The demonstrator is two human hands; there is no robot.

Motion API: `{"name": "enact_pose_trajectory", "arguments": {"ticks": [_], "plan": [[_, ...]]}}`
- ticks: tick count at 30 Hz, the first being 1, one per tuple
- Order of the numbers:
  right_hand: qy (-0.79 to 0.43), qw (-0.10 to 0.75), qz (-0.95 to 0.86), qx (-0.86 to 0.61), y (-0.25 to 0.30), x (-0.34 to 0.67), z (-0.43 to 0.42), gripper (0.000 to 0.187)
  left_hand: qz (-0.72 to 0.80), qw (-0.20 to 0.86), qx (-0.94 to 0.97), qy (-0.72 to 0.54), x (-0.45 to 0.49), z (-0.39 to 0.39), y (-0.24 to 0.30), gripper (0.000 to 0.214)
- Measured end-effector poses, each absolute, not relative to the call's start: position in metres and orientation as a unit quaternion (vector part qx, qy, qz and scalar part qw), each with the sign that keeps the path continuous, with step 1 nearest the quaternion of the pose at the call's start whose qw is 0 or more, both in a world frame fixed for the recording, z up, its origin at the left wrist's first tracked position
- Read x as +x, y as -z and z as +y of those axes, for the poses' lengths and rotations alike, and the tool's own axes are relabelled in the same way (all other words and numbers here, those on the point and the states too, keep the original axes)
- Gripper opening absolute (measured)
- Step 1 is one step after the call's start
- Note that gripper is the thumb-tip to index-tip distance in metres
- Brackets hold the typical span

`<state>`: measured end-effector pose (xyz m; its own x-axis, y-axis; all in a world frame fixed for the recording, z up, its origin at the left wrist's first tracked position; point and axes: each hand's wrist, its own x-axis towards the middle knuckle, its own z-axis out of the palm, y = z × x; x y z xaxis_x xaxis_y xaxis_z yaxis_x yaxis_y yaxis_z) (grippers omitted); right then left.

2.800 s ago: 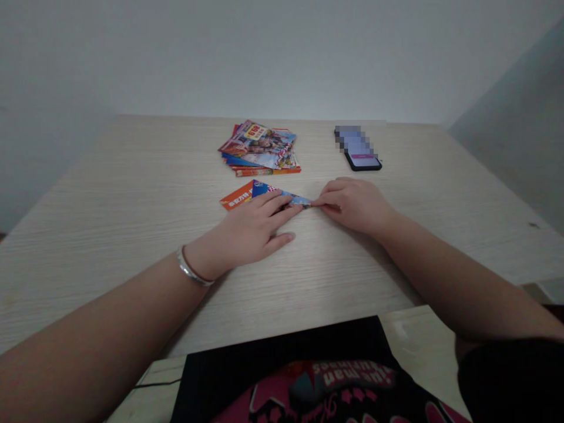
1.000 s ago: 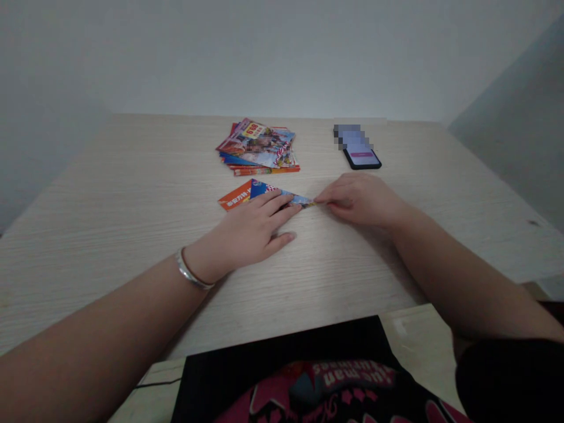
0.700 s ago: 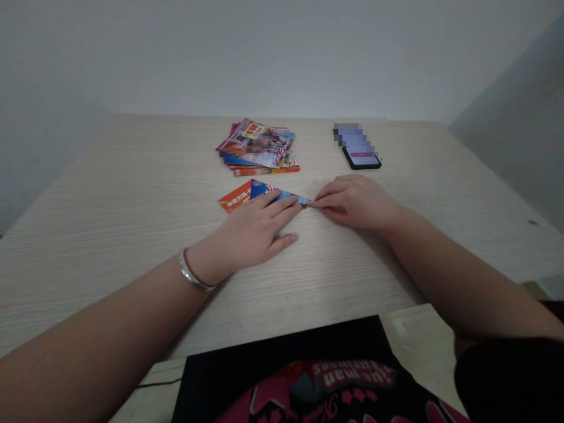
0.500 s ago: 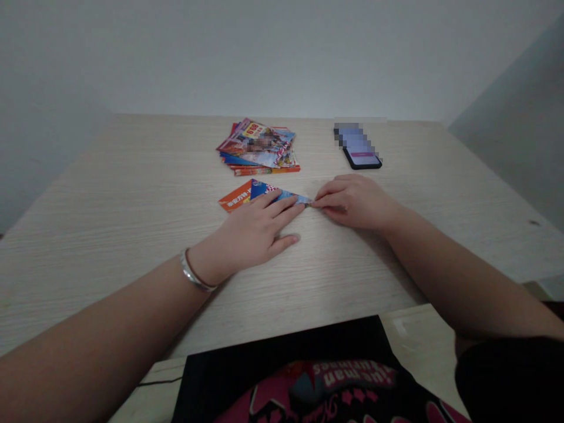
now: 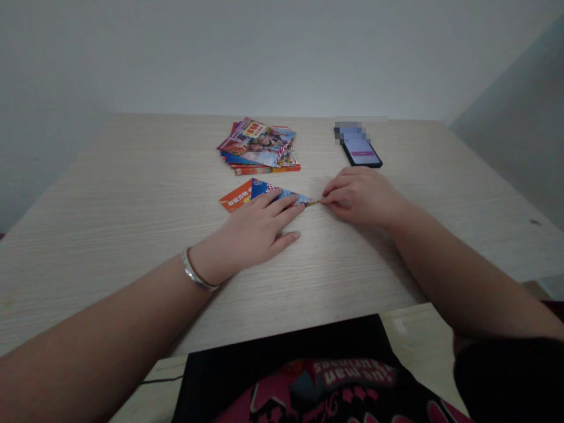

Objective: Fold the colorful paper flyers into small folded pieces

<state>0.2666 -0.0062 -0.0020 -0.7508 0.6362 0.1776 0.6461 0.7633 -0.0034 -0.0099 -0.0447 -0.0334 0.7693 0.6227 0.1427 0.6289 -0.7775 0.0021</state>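
Observation:
A folded leaflet, orange on its left part and blue with pictures on the rest, lies on the table and narrows to a point at the right. Flat across its lower middle rests my left hand, fingers stretched and slightly spread, with a silver bangle at the wrist. This hand hides part of the leaflet's lower edge. My right hand has its thumb and fingertips pinched together at the leaflet's pointed right tip.
Behind the leaflet is a loose stack of colourful leaflets. A black phone with a lit screen lies to its right, just beyond my right hand. The pale wooden table meets a wall at the back.
My right hand has slid a little to the right, showing more of the leaflet's narrow tip. The left hand stays pressed in place.

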Motion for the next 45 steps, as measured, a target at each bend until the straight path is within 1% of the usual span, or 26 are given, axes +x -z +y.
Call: {"name": "enact_pose_trajectory", "arguments": {"ticks": [5,8,12,20,24,31,38,40,45], "plan": [[0.01,0.123,-0.916,-0.381,0.006,0.271,-0.003,0.026,-0.335,0.014,-0.939,0.074,-0.011,-0.045,0.035,0.064],[-0.008,0.148,-0.925,-0.349,0.01,0.266,-0.005,0.029,-0.339,0.01,-0.938,0.07,-0.01,-0.045,0.034,0.065],[0.001,0.137,-0.944,-0.299,0.013,0.258,-0.007,0.028,-0.347,-0.002,-0.936,0.06,-0.008,-0.046,0.033,0.064],[0.031,0.114,-0.951,-0.285,0.012,0.255,-0.009,0.028,-0.352,-0.014,-0.934,0.058,-0.008,-0.047,0.034,0.065],[0.029,0.11,-0.95,-0.291,0.009,0.256,-0.01,0.027,-0.348,-0.026,-0.937,0.026,-0.011,-0.046,0.033,0.07],[0.013,0.128,-0.948,-0.289,0.011,0.266,-0.005,0.025,-0.365,-0.064,-0.928,-0.05,-0.015,-0.046,0.024,0.069],[0.001,0.128,-0.945,-0.302,0.013,0.274,-0.001,0.025,-0.41,-0.069,-0.906,-0.083,-0.017,-0.052,0.003,0.063],[-0.006,0.127,-0.943,-0.307,0.016,0.275,0.0,0.025,-0.412,-0.074,-0.903,-0.093,-0.022,-0.052,0.004,0.059],[-0.011,0.128,-0.941,-0.313,0.025,0.277,0.003,0.024,-0.439,-0.082,-0.892,-0.07,-0.042,-0.049,0.013,0.049]]}}
